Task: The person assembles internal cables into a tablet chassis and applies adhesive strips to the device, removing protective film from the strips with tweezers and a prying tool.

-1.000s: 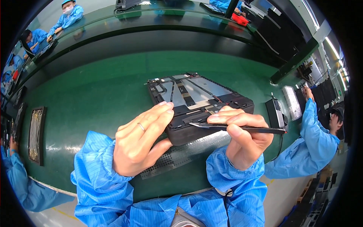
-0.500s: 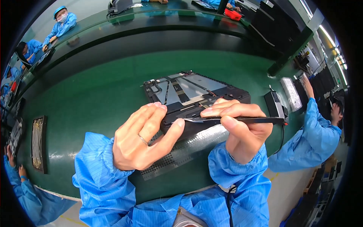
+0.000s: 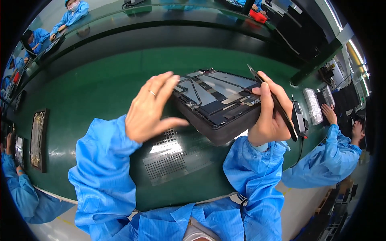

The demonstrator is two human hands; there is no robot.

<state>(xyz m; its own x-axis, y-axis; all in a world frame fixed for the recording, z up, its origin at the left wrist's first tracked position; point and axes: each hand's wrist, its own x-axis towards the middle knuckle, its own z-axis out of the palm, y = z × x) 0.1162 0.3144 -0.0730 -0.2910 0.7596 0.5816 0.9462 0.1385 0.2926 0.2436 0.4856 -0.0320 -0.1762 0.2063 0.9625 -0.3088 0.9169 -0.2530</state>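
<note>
An opened flat electronic device (image 3: 235, 86) with silvery panels, dark ribbon cables and a black frame rests tilted on a thick black block (image 3: 217, 130). My left hand (image 3: 146, 106) is beside its left edge, fingers stretched and thumb apart, with nothing in it. In my right hand (image 3: 267, 118), at the device's right side, is a pair of black tweezers (image 3: 284, 114); its pointed tip slants up and away. The fingers of that hand bend over the device's right edge, and whether they touch it I cannot tell.
A perforated clear sheet (image 3: 165, 166) lies on the green bench (image 3: 100, 98) near me. To the left is a dark tray of thin cables (image 3: 38, 140). At right stand a small black box (image 3: 298, 118), a clear plastic-wrapped pack (image 3: 313, 106) and a co-worker in blue (image 3: 327, 156).
My left hand has lifted off the device and moved up and left. The device and block have turned. The tweezers have swung from lying level to slanting upward in my right hand.
</note>
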